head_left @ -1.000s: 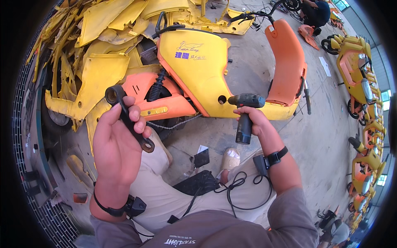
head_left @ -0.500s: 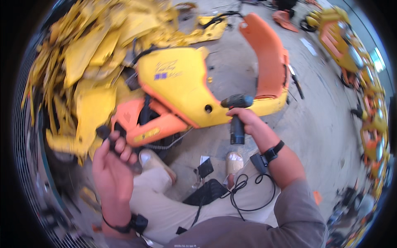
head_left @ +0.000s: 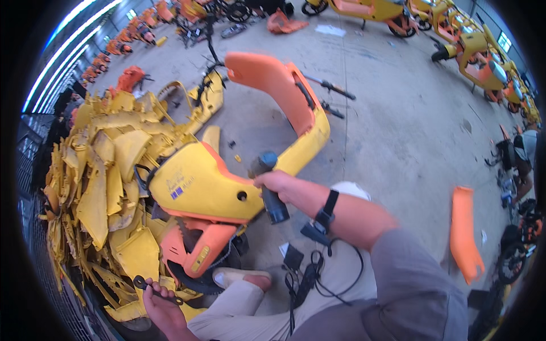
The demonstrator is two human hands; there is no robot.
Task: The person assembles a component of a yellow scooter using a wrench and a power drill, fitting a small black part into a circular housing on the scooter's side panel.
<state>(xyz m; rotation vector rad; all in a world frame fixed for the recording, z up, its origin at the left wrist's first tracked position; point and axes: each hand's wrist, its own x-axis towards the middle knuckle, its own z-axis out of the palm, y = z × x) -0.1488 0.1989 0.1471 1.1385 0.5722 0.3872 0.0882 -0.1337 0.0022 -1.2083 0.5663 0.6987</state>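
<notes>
A dark cordless drill with some blue on it is in my right hand, its head up against the view of the scooter's yellow frame; I cannot tell whether it touches. My left hand grips a short dark bar with rounded ends, beside the yellow scrap. Before me a yellow and orange scooter body lies on its side. Its curved orange front shield rises at the far end, and an orange rear part is close to my foot.
A tall heap of broken yellow panels fills the left. At right, a long orange panel lies on the concrete floor. Parked yellow scooters line the far right. Black cables drape over my lap. Another person is at the right edge.
The view has swung up and to the right, showing more of the hall. Both hands keep their hold. My left hand now appears lower, near the bottom edge, and the drill leans more.
</notes>
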